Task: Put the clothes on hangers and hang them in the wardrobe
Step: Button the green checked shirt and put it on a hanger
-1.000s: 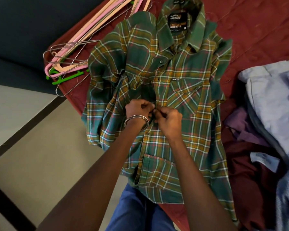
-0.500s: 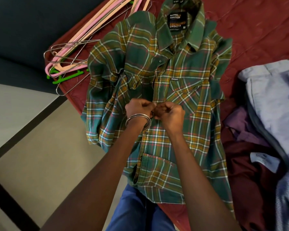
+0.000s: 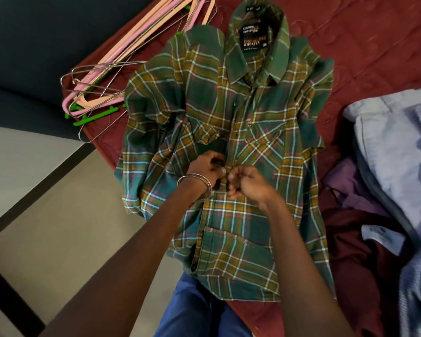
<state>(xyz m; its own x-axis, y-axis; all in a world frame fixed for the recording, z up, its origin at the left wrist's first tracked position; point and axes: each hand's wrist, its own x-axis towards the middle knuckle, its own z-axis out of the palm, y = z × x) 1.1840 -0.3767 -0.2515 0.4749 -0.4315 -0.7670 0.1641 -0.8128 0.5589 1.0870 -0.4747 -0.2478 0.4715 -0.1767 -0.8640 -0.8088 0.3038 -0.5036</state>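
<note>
Both fingertips' grip at the plaid shirt [image 3: 229,113] placket, indistinct.

Black neck label [image 3: 254,38] inside the collar of the green plaid shirt [image 3: 258,132], far centre: "ALCOHOL ADDICTION" up top, orange "ENGINEERED", then "UNDATTA", size "M" at right. Tiny chest tab [image 3: 249,125] and white tag [image 3: 382,238] near right: unreadable.

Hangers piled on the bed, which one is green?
The green hanger is the one at the bottom of the pile, nearest the bed's edge, poking out beside the plaid shirt's sleeve. The others are pink, peach or bare metal wire.
</note>
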